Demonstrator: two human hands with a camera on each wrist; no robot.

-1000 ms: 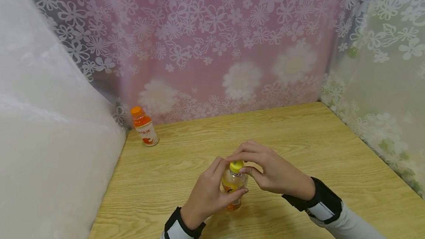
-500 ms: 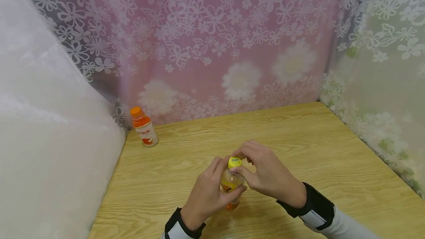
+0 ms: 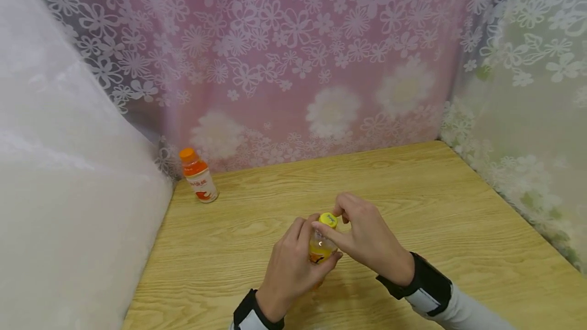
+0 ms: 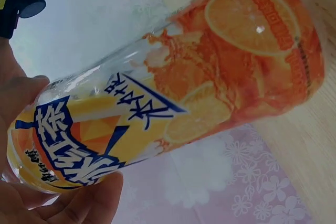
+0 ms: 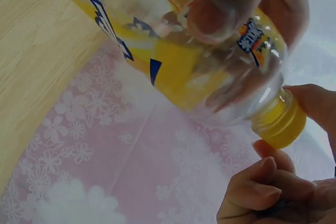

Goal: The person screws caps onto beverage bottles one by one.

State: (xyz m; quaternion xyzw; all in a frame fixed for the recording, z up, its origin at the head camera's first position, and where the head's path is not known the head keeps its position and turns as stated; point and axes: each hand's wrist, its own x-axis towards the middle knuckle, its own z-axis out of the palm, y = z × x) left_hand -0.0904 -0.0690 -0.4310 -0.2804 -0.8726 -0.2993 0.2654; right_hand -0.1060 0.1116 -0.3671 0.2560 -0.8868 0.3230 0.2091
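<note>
A clear iced tea bottle (image 3: pixel 320 249) with a yellow and orange label is near the front of the table, in my left hand (image 3: pixel 288 264). Left fingers and thumb wrap the upper part of its body. The left wrist view shows orange slices printed around the lower part of the bottle (image 4: pixel 210 72). Its yellow cap (image 3: pixel 328 220) sits on the neck. My right hand (image 3: pixel 369 238) pinches the cap, with the thumb across the near side and the index finger at the far side. In the right wrist view, thumb and curled index finger flank the cap (image 5: pixel 286 129).
Another bottle (image 3: pixel 202 182), with an orange cap and white label, stands upright at the table's back left corner. The wood-grain table (image 3: pixel 257 208) meets a pink flowered curtain (image 3: pixel 293 90) behind. White sheeting (image 3: pixel 82 177) hangs at left, a pale flowered curtain (image 3: pixel 527 116) at right.
My right hand has turned and shifted a little left, its thumb sliding from the cap's right side across its near side. The iced tea bottle has tilted slightly. The orange-capped bottle has stayed put.
</note>
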